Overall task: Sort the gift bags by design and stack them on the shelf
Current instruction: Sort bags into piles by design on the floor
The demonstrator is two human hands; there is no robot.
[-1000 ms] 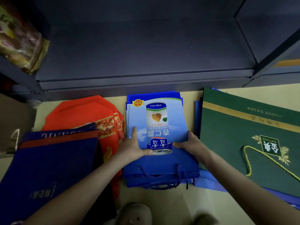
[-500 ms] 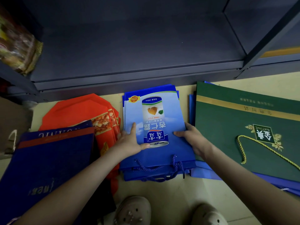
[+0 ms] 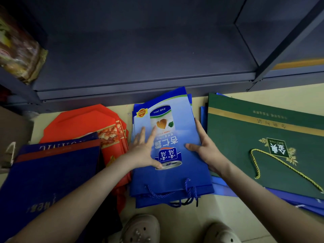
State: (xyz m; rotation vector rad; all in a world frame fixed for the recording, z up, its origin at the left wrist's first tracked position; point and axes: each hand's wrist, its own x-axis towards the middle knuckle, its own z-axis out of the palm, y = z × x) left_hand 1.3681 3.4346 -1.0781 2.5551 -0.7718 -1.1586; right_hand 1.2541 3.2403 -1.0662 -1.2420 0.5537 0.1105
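Facing the dark shelf (image 3: 140, 58), I had its bare board straight ahead, its front edge just beyond the bags on the floor (image 3: 177, 223). Of the piles there, the green bags (image 3: 254, 146) lay to the right, the navy bags (image 3: 52, 172) and red bags (image 3: 84, 120) to the left. The blue bags (image 3: 175, 179) sat between them, close to that front edge.

That blue stack was the one in hand. Its long axis ran from me toward the shelf, skewed a little rightward at the far end, with the rope handles (image 3: 185, 193) at my end. My left hand (image 3: 143, 151) lay flat on its face, fingers spread and pressing. My right hand (image 3: 205, 148) pinched the right edge, thumb on top, fingers along the side and partly hidden. Both hands flanked the middle, equally near. I judged the coming move to be a lift and slide forward, far end first, over the front edge.
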